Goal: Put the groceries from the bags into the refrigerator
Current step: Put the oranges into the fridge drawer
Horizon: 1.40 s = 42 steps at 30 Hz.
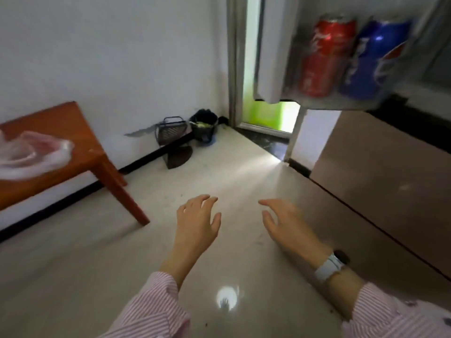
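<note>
Both hands hang empty over the pale floor (pixel 102 252). The left hand (pixel 196 222) and the right hand (pixel 286 224) are held out palm-down, side by side, their fingers (pixel 206 198) loosely spread and gripping nothing.

What matters for the next reach is the plastic bag (pixel 31 154). It lies crumpled on the wooden table (pixel 80 132), off at about ten o'clock from the hands and well apart from them. The bag looks slack and flattened, its long side running roughly along the table from nine o'clock toward three; I cannot tell whether anything remains inside it, as that corner of the view is blurred.

The refrigerator door (pixel 275 57) stands open at about one o'clock, up and to the right, with a red can (pixel 324 57) and a blue can (pixel 371 62) upright and touching in its door shelf. The refrigerator's lower front (pixel 380 176) runs along the right side, just beside the right hand.

The left hand is clearly the nearer one to the bag, and I judge that it would lead any reach across to the table, while the right hand sits closer to the refrigerator. Over at twelve o'clock, against the wall, a dark bin (pixel 203 128) and a dustpan (pixel 170 132) stand out of the way.
</note>
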Motion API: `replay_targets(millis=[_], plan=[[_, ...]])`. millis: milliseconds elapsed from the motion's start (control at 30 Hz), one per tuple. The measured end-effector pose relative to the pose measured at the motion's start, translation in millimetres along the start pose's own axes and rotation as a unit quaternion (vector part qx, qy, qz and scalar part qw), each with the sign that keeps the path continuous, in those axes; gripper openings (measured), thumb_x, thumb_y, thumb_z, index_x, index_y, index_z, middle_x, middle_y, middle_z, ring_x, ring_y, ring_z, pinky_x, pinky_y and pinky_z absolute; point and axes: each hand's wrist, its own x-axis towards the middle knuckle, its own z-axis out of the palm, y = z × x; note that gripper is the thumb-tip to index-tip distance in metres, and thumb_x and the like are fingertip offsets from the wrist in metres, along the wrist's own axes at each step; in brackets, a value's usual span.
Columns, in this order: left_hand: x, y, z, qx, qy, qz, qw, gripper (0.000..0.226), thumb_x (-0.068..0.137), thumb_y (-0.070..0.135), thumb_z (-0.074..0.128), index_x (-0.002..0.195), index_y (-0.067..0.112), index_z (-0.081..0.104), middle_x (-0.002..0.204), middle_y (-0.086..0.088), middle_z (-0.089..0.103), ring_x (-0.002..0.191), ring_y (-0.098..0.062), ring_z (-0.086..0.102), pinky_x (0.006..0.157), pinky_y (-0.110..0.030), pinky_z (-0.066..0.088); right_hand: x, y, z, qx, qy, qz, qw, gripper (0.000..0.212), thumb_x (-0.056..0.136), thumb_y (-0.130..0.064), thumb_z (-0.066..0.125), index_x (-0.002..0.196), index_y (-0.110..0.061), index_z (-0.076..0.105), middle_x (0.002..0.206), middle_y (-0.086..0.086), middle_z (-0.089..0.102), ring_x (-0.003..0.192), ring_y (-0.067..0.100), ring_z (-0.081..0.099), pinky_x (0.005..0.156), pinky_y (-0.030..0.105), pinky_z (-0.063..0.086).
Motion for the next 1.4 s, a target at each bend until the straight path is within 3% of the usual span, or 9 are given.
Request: replay_targets(millis=[167, 300, 533, 800, 967, 1100, 1233, 1400], plan=[[-39.8, -170.3, -46.6, 0.013, 0.019, -0.13, 0.991, 0.041, 0.093, 0.033, 0.047, 0.132, 0.022, 0.046, 0.137, 0.002, 0.047, 0.127, -0.017, 0.041, 0.104, -0.033, 0.029, 62.7, -119.5, 130.7, -0.001, -0.094, -0.095, 0.991, 0.034, 0.093, -0.021, 0.045, 0.126, -0.014, 0.052, 0.129, 0.006, 0.055, 0.123, 0.025, 0.046, 0.103, 0.038, 0.036], [-61.1, -287.5, -92.4, 0.018, 0.037, -0.216, 0.975, 0.04, 0.093, 0.03, 0.046, 0.132, 0.021, 0.045, 0.136, 0.0, 0.046, 0.125, -0.018, 0.041, 0.102, -0.034, 0.029, 105.0, -220.2, 211.7, 0.016, -0.137, -0.156, 0.978, 0.035, 0.094, -0.021, 0.043, 0.127, -0.014, 0.05, 0.13, 0.004, 0.053, 0.122, 0.022, 0.045, 0.103, 0.034, 0.035], [-50.2, -421.7, -145.0, -0.002, 0.076, -0.318, 0.945, 0.037, 0.093, 0.028, 0.047, 0.129, 0.02, 0.048, 0.137, 0.001, 0.044, 0.127, -0.018, 0.04, 0.102, -0.034, 0.029, 181.3, -334.4, 298.3, 0.034, -0.2, -0.207, 0.957, 0.033, 0.094, -0.019, 0.042, 0.125, -0.013, 0.051, 0.127, 0.004, 0.055, 0.117, 0.02, 0.048, 0.097, 0.025, 0.035], [34.7, -569.5, -179.1, -0.021, 0.12, -0.348, 0.93, 0.035, 0.091, 0.02, 0.052, 0.125, 0.011, 0.053, 0.132, -0.008, 0.05, 0.121, -0.024, 0.046, 0.102, -0.034, 0.034, 327.9, -445.7, 389.7, 0.057, -0.236, -0.251, 0.937, 0.033, 0.093, -0.018, 0.043, 0.125, -0.014, 0.051, 0.127, 0.004, 0.054, 0.114, 0.019, 0.049, 0.093, 0.021, 0.034], [115.0, -666.0, -217.4, 0.0, 0.144, -0.381, 0.913, 0.038, 0.092, 0.023, 0.05, 0.129, 0.014, 0.049, 0.137, -0.006, 0.046, 0.123, -0.022, 0.043, 0.101, -0.03, 0.033, 434.6, -517.1, 447.0, 0.073, -0.249, -0.289, 0.921, 0.03, 0.092, -0.012, 0.042, 0.119, -0.01, 0.056, 0.118, 0.01, 0.06, 0.108, 0.023, 0.054, 0.095, 0.028, 0.041], [160.3, -727.6, -240.2, -0.031, 0.182, -0.402, 0.897, 0.04, 0.092, 0.02, 0.051, 0.131, 0.011, 0.047, 0.136, -0.008, 0.046, 0.125, -0.022, 0.04, 0.099, -0.023, 0.029, 505.9, -576.3, 481.4, 0.064, -0.229, -0.326, 0.915, 0.028, 0.093, -0.012, 0.041, 0.117, -0.012, 0.056, 0.116, 0.004, 0.061, 0.105, 0.018, 0.056, 0.088, 0.016, 0.036], [187.0, -791.1, -250.5, -0.048, 0.2, -0.411, 0.888, 0.041, 0.091, 0.015, 0.051, 0.13, 0.008, 0.046, 0.133, -0.01, 0.047, 0.125, -0.023, 0.04, 0.1, -0.029, 0.033, 555.0, -626.9, 526.2, 0.072, -0.253, -0.341, 0.903, 0.036, 0.091, -0.007, 0.041, 0.126, -0.008, 0.049, 0.125, 0.01, 0.055, 0.116, 0.024, 0.05, 0.097, 0.03, 0.037], [225.4, -892.6, -255.8, -0.057, 0.191, -0.406, 0.892, 0.038, 0.091, 0.017, 0.05, 0.128, 0.011, 0.047, 0.133, -0.01, 0.046, 0.125, -0.028, 0.041, 0.099, -0.04, 0.04, 607.0, -680.4, 593.3, 0.047, -0.268, -0.345, 0.899, 0.038, 0.091, -0.011, 0.039, 0.129, -0.011, 0.045, 0.127, 0.01, 0.051, 0.113, 0.029, 0.049, 0.089, 0.043, 0.045]])
